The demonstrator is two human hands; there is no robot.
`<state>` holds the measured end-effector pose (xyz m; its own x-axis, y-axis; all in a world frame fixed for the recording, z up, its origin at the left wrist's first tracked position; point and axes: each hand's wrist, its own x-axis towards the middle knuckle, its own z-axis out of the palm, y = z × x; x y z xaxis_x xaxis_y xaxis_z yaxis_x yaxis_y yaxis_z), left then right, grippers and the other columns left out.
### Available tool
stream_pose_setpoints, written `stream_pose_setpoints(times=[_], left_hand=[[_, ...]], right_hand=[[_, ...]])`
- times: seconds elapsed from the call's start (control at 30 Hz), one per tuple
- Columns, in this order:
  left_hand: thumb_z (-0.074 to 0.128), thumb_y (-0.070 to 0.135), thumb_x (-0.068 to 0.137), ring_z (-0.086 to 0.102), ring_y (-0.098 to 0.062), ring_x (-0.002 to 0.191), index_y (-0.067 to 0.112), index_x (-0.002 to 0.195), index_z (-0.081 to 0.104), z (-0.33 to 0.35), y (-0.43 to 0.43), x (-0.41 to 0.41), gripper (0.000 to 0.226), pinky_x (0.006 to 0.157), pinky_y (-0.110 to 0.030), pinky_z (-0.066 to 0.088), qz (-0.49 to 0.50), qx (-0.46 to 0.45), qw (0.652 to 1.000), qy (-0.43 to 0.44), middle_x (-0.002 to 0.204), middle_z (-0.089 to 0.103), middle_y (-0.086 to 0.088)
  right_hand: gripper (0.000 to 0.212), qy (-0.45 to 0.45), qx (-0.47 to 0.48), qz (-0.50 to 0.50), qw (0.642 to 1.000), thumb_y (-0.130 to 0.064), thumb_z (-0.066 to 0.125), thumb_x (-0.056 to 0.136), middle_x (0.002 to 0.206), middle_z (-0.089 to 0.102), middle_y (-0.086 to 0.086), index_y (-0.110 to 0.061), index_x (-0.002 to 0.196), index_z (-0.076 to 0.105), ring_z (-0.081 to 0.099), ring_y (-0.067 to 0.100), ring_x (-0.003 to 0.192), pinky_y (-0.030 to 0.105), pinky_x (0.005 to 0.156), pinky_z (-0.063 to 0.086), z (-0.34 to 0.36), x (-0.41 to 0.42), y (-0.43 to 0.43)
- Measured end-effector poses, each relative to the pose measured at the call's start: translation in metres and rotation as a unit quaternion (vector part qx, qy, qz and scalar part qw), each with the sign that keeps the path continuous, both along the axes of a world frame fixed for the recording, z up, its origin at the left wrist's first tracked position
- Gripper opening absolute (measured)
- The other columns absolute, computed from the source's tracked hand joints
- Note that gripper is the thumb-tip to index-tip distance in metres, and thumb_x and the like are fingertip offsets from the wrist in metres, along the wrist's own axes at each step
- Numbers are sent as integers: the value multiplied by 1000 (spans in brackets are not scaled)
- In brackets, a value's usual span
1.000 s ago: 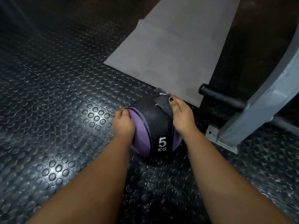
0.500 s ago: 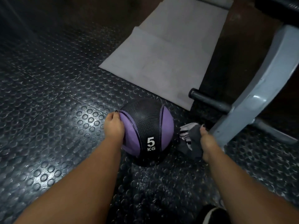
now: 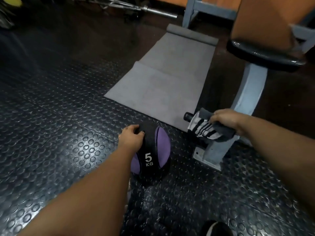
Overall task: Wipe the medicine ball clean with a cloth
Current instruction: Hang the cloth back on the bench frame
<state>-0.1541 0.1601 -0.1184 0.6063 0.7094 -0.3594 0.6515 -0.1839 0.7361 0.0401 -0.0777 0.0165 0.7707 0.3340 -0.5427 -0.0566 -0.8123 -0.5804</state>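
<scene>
medicine ball (image 3: 153,150) on studded floor (image 3: 68,133), gripped over its top by left hand (image 3: 131,137), judged to stop rolling. striped cloth (image 3: 206,130) bunched in right hand (image 3: 225,119), held apart from ball near bench frame (image 3: 245,106); judged ready for wiping.

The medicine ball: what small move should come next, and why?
Probably bring the right hand with the cloth onto the medicine ball: the cloth hangs to its right, not touching it, while the left hand grips the ball.
</scene>
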Motion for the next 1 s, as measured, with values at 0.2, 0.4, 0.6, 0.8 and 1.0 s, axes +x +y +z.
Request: stream_pose_setpoints(times=[0.2,0.4,0.6,0.8,1.0], left_hand=[[64,40,89,53,-35,124,27,136,57,21,1,2,49,105,-48,47,-61,13,997,51,141,51,-11],[61,35,92,50,-33,127,25,134,59,39,2,14,43,107,-47,44,-111,69,989,66,141,49,-10],[50,42,95,38,-37,133,24,131,57,49,-12,34,40,107,-57,35,-70,137,971,181,142,41,-10],[51,46,95,30,-33,139,19,137,53,50,-24,81,50,103,-58,28,-102,154,955,233,145,40,-7],[51,40,96,37,-32,130,24,118,64,33,-40,104,30,102,-55,29,-145,185,963,133,130,49,-6]], right_hand=[[7,4,25,-38,999,-13,64,87,94,66,15,-7,89,68,61,30,89,41,81,50,9,13,-15],[7,-44,26,-72,996,-12,61,89,90,63,15,-8,84,64,60,30,83,36,70,49,-3,11,-21],[7,-169,50,-95,980,-10,56,89,91,62,16,-13,87,62,59,33,89,39,74,49,-13,24,-22],[10,-238,97,-147,955,-10,50,92,83,59,11,-17,92,58,55,28,81,33,69,41,-42,36,-30],[23,-196,231,-275,912,-13,44,95,94,63,8,-13,112,60,60,25,86,37,75,51,-57,61,-17]])
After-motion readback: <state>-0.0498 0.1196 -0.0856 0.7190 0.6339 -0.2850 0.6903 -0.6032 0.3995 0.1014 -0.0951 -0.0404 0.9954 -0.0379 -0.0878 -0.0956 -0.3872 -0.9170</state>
